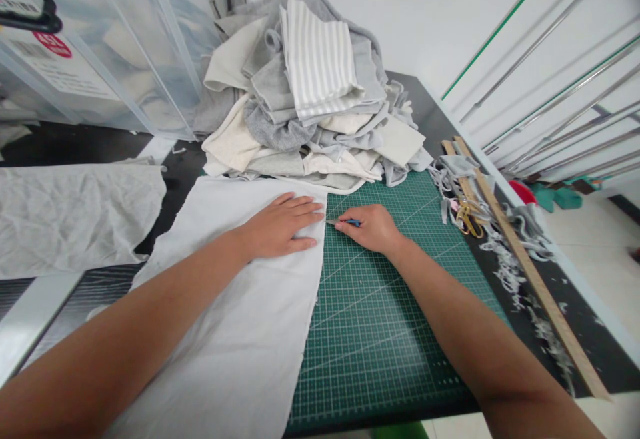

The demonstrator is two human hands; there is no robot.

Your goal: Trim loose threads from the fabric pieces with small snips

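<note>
Green mat (pixel 370 332) lies open nearside, fabric pile (pixel 310 92) blocking beyond.

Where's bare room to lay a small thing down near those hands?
Green mat shows bare between the white cloth and the right forearm; a smaller patch lies beyond the right hand toward the cloth pile. Crowded: the table at right, with scissors, wooden strips and scraps.
</note>
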